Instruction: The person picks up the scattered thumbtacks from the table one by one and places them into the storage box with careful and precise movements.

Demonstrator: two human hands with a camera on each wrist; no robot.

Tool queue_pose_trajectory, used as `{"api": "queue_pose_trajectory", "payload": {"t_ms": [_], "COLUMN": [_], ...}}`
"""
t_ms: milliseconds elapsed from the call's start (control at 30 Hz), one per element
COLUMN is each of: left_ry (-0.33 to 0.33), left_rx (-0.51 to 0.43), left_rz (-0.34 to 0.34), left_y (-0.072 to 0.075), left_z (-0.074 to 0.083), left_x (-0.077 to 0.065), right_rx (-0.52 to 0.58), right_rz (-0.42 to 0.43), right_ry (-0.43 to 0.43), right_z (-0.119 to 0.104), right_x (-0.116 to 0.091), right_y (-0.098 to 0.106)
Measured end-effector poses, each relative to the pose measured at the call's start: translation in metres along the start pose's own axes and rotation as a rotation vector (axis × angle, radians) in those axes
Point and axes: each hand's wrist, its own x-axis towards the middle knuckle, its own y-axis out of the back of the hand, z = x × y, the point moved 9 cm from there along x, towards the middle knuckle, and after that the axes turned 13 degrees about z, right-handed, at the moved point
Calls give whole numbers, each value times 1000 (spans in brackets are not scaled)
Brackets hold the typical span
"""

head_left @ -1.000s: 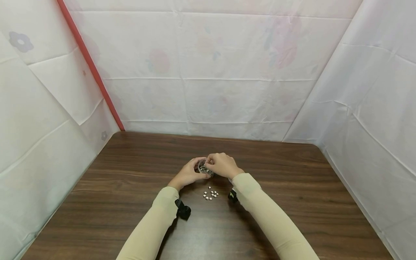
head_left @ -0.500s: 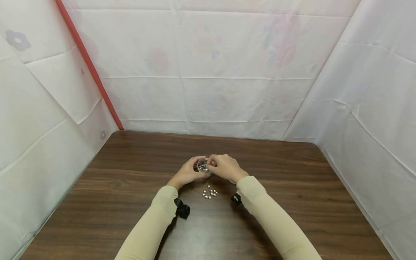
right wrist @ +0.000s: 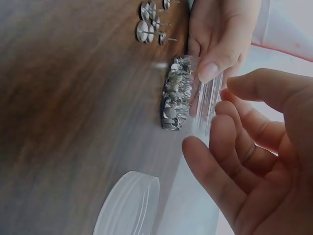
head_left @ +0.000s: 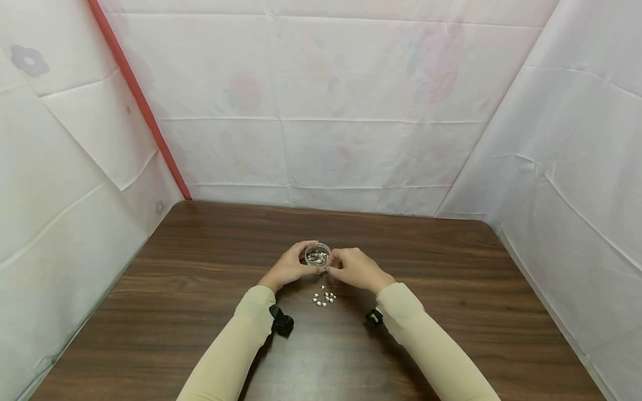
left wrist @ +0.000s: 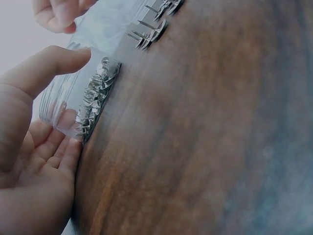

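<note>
In the head view my left hand (head_left: 288, 269) grips a small round clear plastic jar (left wrist: 62, 100) standing on the table, thumb on the near side and fingers behind. Silver thumbtacks (right wrist: 177, 93) fill the lower part of the jar. My right hand (head_left: 357, 269) is just right of the jar's rim, thumb and index fingertips brought together in a pinch. What lies between those fingertips is small and mostly hidden; it appears to be a thumbtack. Several loose thumbtacks (head_left: 324, 299) lie on the table in front of the jar, points up.
A clear round lid (right wrist: 129, 205) lies on the table at the lower part of the right wrist view. The brown wood-grain table (head_left: 225, 234) is bordered by white printed cloth (head_left: 321, 150). Dark wrist cameras (head_left: 283, 324) hang under both sleeves.
My right hand has drawn its fingers out of the jar's mouth, moving right and toward me, so the tacks inside show more. My left hand and the jar stay nearly in place.
</note>
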Motion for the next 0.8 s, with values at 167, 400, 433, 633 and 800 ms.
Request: {"api": "queue_pose_trajectory", "payload": {"t_ms": [167,400,433,633,800], "left_ry": [-22,-18,-16,-16,-21], "left_rx": [-15,-6,-9,-4,-2], "left_rz": [12,19,18,12,15], "left_y": [0,1,1,1,2], "left_z": [6,4,3,0,0], "left_x": [-2,-2,-2,-1,-2], "right_rx": [26,24,22,-12,-23], "right_rz": [-38,-45,-49,-72,-82], "right_ry": [44,112,120,162,174], "right_z": [-5,-11,-11,-16,-17], "right_x": [-9,-18,-20,-28,-32], "right_y": [-4,-8,-9,-13,-16]}}
